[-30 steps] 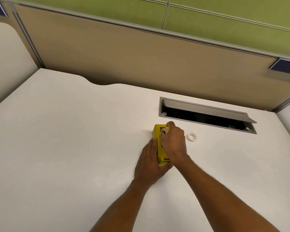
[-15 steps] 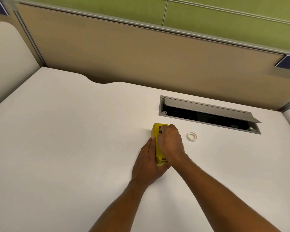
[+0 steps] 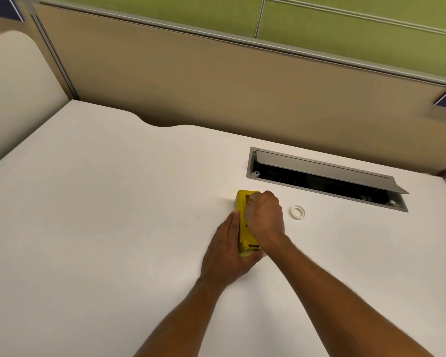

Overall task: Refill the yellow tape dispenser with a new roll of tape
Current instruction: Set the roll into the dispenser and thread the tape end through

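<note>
The yellow tape dispenser [image 3: 243, 222] lies lengthwise on the white desk [image 3: 113, 228]. My left hand [image 3: 228, 253] grips its near end and left side and holds it flat. My right hand [image 3: 264, 220] rests on top of it with the fingers curled shut, their tips pushed into the open cavity at the far end. The tape roll they press in is hidden under the fingers. A small white ring [image 3: 297, 211] lies flat on the desk just right of my right hand, apart from it.
A grey cable hatch [image 3: 327, 179] with its lid raised sits in the desk behind the dispenser. A tan partition [image 3: 216, 81] closes off the desk's far edge. The desk's left and near parts are bare.
A white piece showed at my right fingertips over the dispenser's far end a second ago. The fingers have since curled down into the cavity and cover it. My left hand has not shifted.
</note>
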Motion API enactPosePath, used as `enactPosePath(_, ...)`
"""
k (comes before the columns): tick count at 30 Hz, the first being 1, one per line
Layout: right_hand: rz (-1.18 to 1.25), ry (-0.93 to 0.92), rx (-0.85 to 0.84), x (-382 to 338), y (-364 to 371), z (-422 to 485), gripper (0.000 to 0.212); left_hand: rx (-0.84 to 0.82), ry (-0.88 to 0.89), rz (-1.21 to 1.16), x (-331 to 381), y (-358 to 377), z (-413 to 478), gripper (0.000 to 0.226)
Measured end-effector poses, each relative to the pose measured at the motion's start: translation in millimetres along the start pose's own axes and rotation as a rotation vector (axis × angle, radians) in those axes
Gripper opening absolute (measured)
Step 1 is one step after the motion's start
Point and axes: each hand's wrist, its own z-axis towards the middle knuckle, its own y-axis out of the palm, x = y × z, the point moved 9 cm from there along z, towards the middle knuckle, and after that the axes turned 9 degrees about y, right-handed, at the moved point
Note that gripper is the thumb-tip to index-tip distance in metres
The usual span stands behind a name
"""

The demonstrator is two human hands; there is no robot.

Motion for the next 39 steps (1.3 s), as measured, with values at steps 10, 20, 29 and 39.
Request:
enactPosePath(10,0.065,-0.013,0.059,17.0,-18.4,-8.2,0.027,0.000,0.026,-0.109,7.0,-13.0,-0.1,0.088)
enactPosePath(20,-0.016,-0.303,-0.066,13.3,-21.8,-16.5,0.030,0.135,-0.061,-0.229,5.0,-30.2,33.1,0.057)
enactPosePath(29,-0.148,-0.419,-0.066,4.4,-15.0,-18.2,0.026,0.044,-0.001,-0.146,-6.5,-14.6,42.9,0.059)
enactPosePath(39,-0.229,-0.462,-0.041,2.0,-6.3,-14.0,0.031,-0.010,-0.023,-0.153,-16.7,-5.8,43.4,0.055)
